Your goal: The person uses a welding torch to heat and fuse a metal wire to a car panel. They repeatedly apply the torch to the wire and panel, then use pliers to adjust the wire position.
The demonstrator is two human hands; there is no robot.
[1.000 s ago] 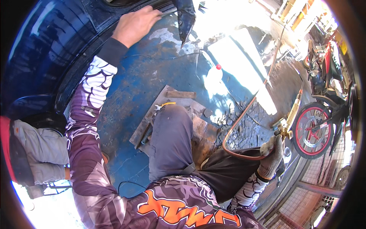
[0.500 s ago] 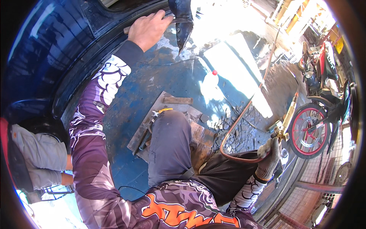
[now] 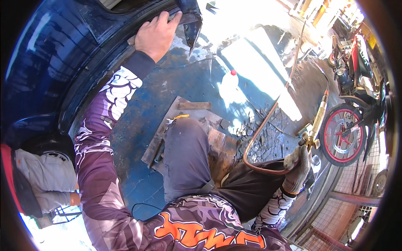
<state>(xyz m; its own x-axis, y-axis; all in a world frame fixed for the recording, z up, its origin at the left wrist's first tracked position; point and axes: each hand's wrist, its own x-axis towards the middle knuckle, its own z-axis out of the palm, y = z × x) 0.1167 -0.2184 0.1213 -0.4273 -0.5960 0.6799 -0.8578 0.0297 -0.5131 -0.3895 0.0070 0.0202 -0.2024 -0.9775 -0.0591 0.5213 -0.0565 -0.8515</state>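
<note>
My bare left hand [image 3: 155, 37] is closed around a slim hand tool [image 3: 132, 41], with its brownish handle end sticking out at the wrist side. The tool's front lies against a bent, torn dark flap [image 3: 191, 26] at the edge of the dark blue car body panel [image 3: 46, 75]; the hand hides most of the tool. Down on the right, my gloved right hand [image 3: 296, 164] grips a brass gas torch [image 3: 319, 115] by its valve end. Its thin curved tip points up and away, and no flame can be made out. A reddish-brown hose [image 3: 260, 129] loops from it.
A wooden board [image 3: 194, 106] and blocks lie around my knee. Beyond stands a bottle with a red cap [image 3: 233, 73], near dark flakes [image 3: 264, 144] on the floor. A motorcycle [image 3: 343, 134] stands at right. Another person's legs [image 3: 44, 175] are at left.
My left hand has shifted slightly left and nearer with its tool. The flap's lower tip sits a little further left in view. My right hand still holds the torch.
</note>
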